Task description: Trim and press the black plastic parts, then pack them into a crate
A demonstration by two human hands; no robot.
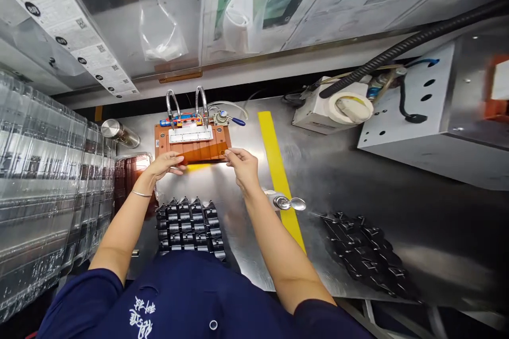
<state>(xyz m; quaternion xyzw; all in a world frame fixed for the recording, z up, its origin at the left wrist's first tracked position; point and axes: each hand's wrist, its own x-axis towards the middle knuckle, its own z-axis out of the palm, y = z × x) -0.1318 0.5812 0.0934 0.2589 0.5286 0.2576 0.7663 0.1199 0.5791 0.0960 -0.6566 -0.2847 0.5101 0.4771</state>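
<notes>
While I watch through the head camera, both hands are at the amber sheet (202, 154), which is stretched lengthwise between them over the near edge of the brown fixture (160, 144). My left grip (164, 165) has its fingertips closed on the sheet's left end; my right grip (242, 165) pinches the right end between thumb and finger. Whether the sheet touches the fixture beneath, I cannot tell.

The fixture sits close to the far edge of the counter (310, 169), left of the yellow strip (274, 148) that runs from the far edge toward the near one. On it lies a white perforated strip (191, 134), just beyond the sheet, with two bendable metal hoses (201, 100) arching down over it. A blue lever (238, 122) juts out at the fixture's far right corner.

Toward the counter's near edge I see two groups of black parts — one group (189, 225) in front of my body, the other (366, 254) right of the yellow strip. A small flip-top container (274, 198) stands beside my right forearm, partly hidden by it. Near the far left corner is a metal-capped cylinder (122, 134) — clear trays (55, 190) rise left of it.
</notes>
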